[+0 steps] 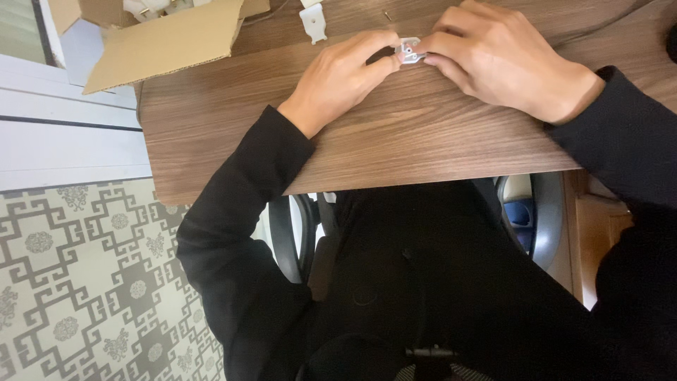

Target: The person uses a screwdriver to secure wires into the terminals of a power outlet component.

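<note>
A small white plastic part [409, 51] is pinched between both hands on the wooden desk [395, 141]. My left hand [342, 77] grips its left side with thumb and forefinger. My right hand [497, 56] closes over its right side, and the fingers hide much of the part. Both arms wear black sleeves.
An open cardboard box [166, 39] sits at the desk's far left corner. A second white plastic piece [313, 21] lies beyond my left hand, with a small screw [388, 15] near it. Patterned floor [77, 282] lies to the left; an office chair is below the desk edge.
</note>
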